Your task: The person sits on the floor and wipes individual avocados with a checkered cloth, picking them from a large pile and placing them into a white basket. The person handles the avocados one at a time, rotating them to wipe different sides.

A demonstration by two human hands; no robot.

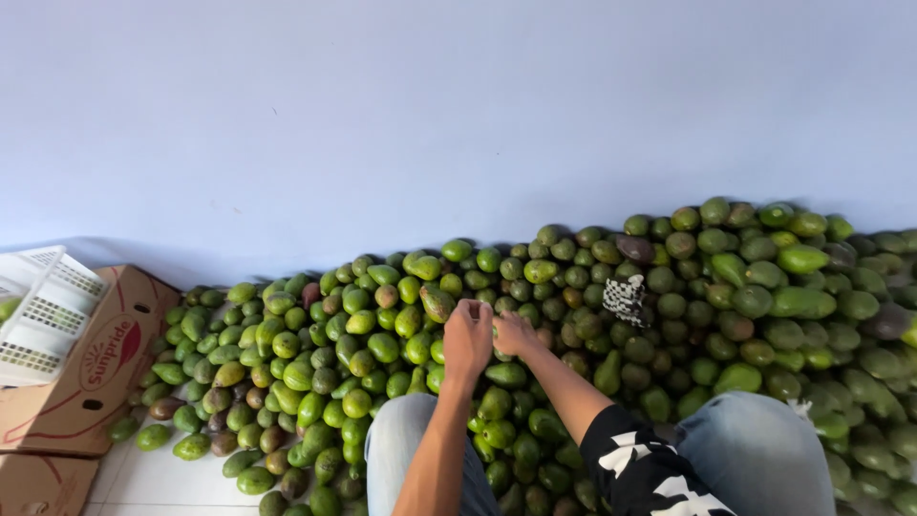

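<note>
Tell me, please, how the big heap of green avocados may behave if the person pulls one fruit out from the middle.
The avocado heap slopes against the wall, so neighbours would probably roll down. The fruits look rounded and smooth, likely to slip. Both the left hand and right hand meet over one spot, which may steady them.

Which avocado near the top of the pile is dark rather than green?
The dark brown-purple avocado, lying near the wall at the pile's upper edge, just above the black-and-white patterned cloth. Its neighbours are green; it is plainly darker.
</note>
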